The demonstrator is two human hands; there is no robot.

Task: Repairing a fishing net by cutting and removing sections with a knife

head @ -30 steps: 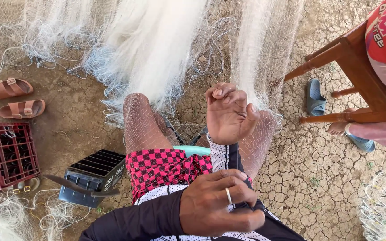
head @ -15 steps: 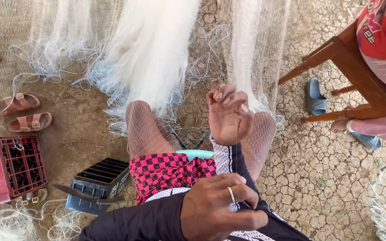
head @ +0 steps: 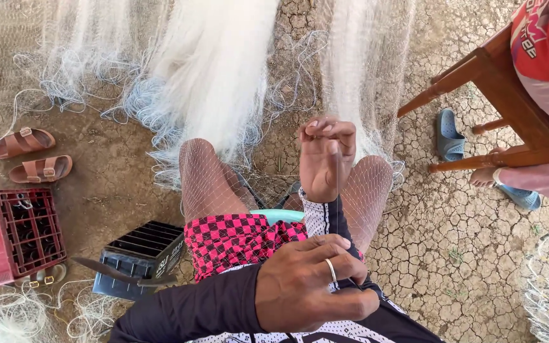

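Your right hand (head: 326, 155) raised, fingertips pinching white net (head: 214, 76) strand; left hand (head: 309, 286) closed on net over lap; black crate (head: 141, 254) beside knee

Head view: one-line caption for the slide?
Seated person's right hand pinches fine white fishing net over their knees, left hand pulling twine; crates and sandals on cracked dirt.

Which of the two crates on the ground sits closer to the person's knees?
The black crate. It lies right beside the person's left thigh, with a dark blade-like tool resting on it. The red crate stands farther off at the left edge, near the brown sandals.
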